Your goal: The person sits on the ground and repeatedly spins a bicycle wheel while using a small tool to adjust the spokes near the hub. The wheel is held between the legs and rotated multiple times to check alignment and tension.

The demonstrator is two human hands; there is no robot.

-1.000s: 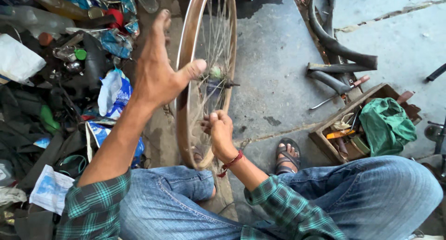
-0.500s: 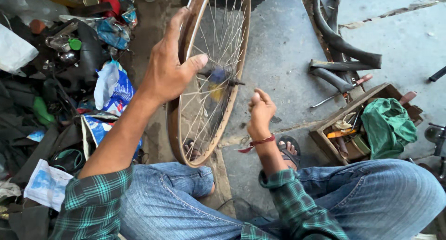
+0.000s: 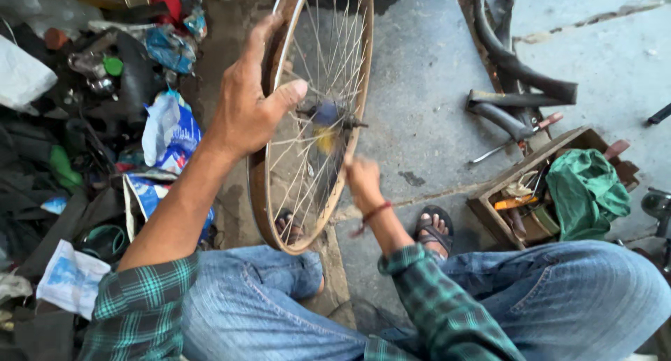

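Wheel: we steady a rusty spoked bicycle wheel (image 3: 318,116) upright at frame centre.
Left hand (image 3: 248,106): gripping its rim.
Right hand (image 3: 363,179): pinched around a spoke.
Box: wooden toolbox (image 3: 489,206), right, holds green cloth (image 3: 587,190) and tools.

I'm sitting in a bicycle repair workshop, on its concrete floor (image 3: 433,67). A wooden toolbox (image 3: 538,200) (green rag on top), old tyres (image 3: 517,67) and heaped scrap (image 3: 84,88) surround me.

A bare, rusty-rimmed spoked bicycle wheel (image 3: 318,116) stands upright on the concrete floor.
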